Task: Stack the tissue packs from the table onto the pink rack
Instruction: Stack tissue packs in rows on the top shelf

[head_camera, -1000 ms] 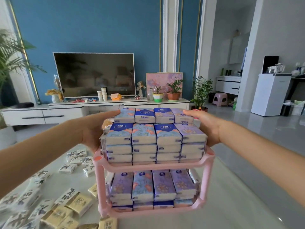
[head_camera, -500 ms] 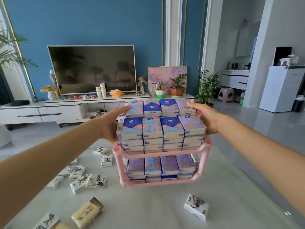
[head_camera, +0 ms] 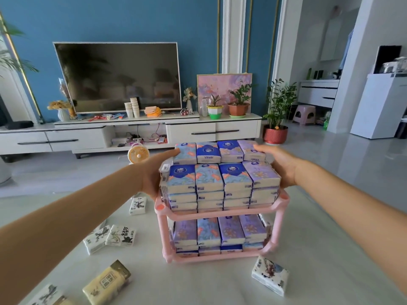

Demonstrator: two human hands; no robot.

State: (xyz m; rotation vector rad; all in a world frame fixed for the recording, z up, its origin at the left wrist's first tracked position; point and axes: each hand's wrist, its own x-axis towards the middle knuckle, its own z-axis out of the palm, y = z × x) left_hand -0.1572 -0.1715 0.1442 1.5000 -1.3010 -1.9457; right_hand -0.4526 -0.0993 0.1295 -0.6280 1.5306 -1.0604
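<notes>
A two-tier pink rack [head_camera: 220, 215] stands on the white table [head_camera: 319, 249], both shelves packed with blue and purple tissue packs [head_camera: 220, 179]. The top stack rises well above the rack's rim. My left hand [head_camera: 154, 172] presses flat against the left side of the top stack, thumb on the rear row. On the right side my right hand [head_camera: 279, 164] does the same, fingers lying over the far purple pack. Loose white packs [head_camera: 120, 235] and a beige pack [head_camera: 108, 282] lie to the left. Another white pack [head_camera: 270, 275] rests at the rack's front right.
A white pack [head_camera: 138, 205] stands just left of the rack. Beyond the table are a small fan [head_camera: 138, 154], a low white TV cabinet [head_camera: 132, 133] with a TV, and potted plants [head_camera: 276, 119]. The table's right edge runs diagonally past my right forearm.
The rack with its packs sits farther from me and lower in view than a second ago. Both hands stay on the sides of the top stack. More of the table shows in front.
</notes>
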